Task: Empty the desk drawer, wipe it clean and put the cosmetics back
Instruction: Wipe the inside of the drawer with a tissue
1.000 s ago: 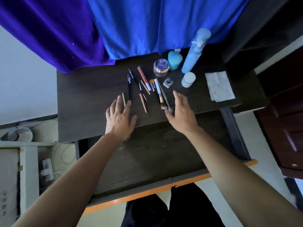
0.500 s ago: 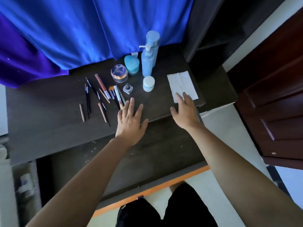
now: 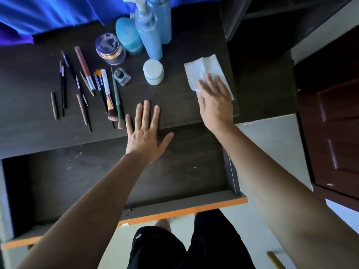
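So the drawer (image 3: 97,181) is pulled out and already emptied, with the cosmetics (image 3: 149,37) lined up on the bench (image 3: 174,105) above it, so wiping looks like the next step. The change: the right hand (image 3: 215,101) has slid over from the bench edge and now lies flat, fingers straight, on the white wipe (image 3: 202,68) at the bench's right end, not pinching it yet. The left hand (image 3: 144,136) rests spread on the front edge. The drawer floor is dark, with pale crumbs (image 3: 77,154) at the far left.
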{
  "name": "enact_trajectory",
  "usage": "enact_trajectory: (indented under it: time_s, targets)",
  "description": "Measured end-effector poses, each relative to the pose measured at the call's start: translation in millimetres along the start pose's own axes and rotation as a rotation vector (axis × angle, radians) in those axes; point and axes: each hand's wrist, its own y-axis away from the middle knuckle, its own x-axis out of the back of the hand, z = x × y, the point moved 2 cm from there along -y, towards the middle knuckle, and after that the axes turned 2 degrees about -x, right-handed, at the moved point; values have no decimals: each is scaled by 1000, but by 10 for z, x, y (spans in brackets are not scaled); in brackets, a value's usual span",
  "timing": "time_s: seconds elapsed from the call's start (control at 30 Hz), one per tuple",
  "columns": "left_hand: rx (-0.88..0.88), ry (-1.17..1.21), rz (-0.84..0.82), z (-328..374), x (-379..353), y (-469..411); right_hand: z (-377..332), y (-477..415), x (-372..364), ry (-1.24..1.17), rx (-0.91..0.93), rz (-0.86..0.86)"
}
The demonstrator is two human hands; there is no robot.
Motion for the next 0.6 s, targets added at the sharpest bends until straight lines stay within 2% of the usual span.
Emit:
enact_trajectory:
  time_s: [0.1, 0.3, 0.4, 0.47, 0.53, 0.6]
  targets:
    - [-4, -3, -22, -11, -8, 4, -43, 195, 33, -28, 34, 45]
    - [-33, 46, -3, -24, 11, 110, -137, 991, 254, -58, -38, -71]
    - [-93, 106, 107, -1, -143, 498, -172, 1540, 174, -7, -71, -212]
    - [-150, 127, 119, 7, -376, 861, -179, 1887, 27, 4, -109, -413]
    - [-155, 108, 1, -26, -661, 1165, -163, 2142, -117, 42, -146, -640]
    - [-94, 86, -146, -92, -906, 1357, -161, 2253, -159, 16, -166, -721]
